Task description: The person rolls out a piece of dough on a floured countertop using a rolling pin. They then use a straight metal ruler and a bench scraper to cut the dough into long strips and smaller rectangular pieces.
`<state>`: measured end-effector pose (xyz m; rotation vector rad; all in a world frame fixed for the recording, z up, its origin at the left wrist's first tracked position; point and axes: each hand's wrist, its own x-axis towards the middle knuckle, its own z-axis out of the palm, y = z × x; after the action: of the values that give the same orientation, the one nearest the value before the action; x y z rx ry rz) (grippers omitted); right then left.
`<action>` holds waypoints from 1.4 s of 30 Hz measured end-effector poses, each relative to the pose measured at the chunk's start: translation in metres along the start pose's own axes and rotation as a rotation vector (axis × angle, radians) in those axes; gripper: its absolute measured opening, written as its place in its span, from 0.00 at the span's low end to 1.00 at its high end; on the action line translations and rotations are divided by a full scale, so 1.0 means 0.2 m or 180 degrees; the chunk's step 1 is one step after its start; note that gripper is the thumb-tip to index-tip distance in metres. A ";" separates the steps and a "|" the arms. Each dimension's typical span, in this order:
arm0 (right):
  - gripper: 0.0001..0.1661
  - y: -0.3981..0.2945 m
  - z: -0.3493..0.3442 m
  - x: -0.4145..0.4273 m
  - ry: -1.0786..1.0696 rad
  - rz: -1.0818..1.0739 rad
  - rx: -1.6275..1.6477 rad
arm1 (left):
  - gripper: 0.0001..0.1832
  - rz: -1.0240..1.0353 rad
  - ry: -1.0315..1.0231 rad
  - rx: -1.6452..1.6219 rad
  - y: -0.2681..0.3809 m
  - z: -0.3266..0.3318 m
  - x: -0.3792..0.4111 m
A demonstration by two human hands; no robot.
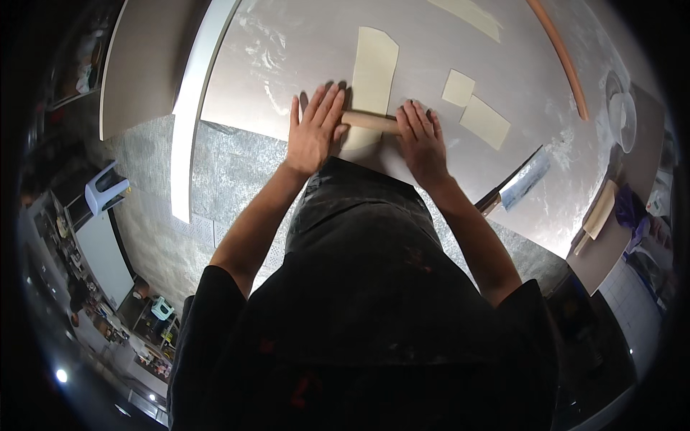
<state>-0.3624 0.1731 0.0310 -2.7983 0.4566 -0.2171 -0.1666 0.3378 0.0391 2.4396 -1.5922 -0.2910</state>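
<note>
A short wooden rolling pin point(372, 122) lies across the lower part of a long flat dough strip point(374, 70) on the floured work table point(420, 32). My left hand point(317, 126) rests on the pin's left end, fingers extended and pointing away from me. On its right end lies my right hand point(423, 137), palm down, fingers slightly bent. The near end of the strip shows below the pin, at the table edge. To the right are a small square dough piece point(459, 88) and a rectangular one point(484, 122), their corners close together. Another dough sheet point(471, 16) lies at the top.
A cleaver point(525, 178) lies near the table's front edge at right, beside a dark, thin, straight item. Farther right are a long wooden rod point(563, 54), a clear bowl point(622, 118) and a wooden-handled tool point(599, 213). A plastic stool point(106, 188) stands at left.
</note>
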 end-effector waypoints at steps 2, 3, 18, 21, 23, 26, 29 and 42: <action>0.31 -0.06 -0.03 -0.06 0.0047 0.0051 0.0263 | 0.34 0.0005 -0.0239 0.0022 0.04 -0.04 -0.13; 0.29 -0.10 -0.01 -0.11 0.0081 0.0087 0.0253 | 0.37 0.0013 -0.0187 0.0186 0.04 -0.01 -0.22; 0.19 0.08 -0.20 -0.43 0.0840 0.2072 0.1229 | 0.22 0.0149 0.0006 0.0101 -0.07 -0.08 0.92; 0.17 0.05 -0.25 -0.58 0.1406 0.2832 0.1245 | 0.19 -0.0009 -0.0339 0.0123 -0.06 -0.08 0.97; 0.13 0.02 -0.25 -0.62 0.1597 0.3213 0.1023 | 0.17 -0.0132 -0.0524 -0.0024 -0.07 -0.09 1.00; 0.13 -0.03 -0.12 -0.70 0.2454 0.3653 0.2535 | 0.16 -0.0304 -0.0922 -0.0538 -0.10 -0.11 1.04; 0.15 -0.09 -0.06 -0.69 0.2727 0.3821 0.3089 | 0.14 -0.0437 -0.1178 -0.1306 -0.14 -0.13 1.03; 0.14 -0.02 -0.18 -0.54 0.3237 0.3838 0.3598 | 0.13 -0.0709 -0.2051 -0.3852 0.20 -0.57 0.87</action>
<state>-0.4703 0.2028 0.0551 -0.8734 1.4770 -1.1109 -0.1005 0.1714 0.1510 1.5453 -0.7865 -1.6252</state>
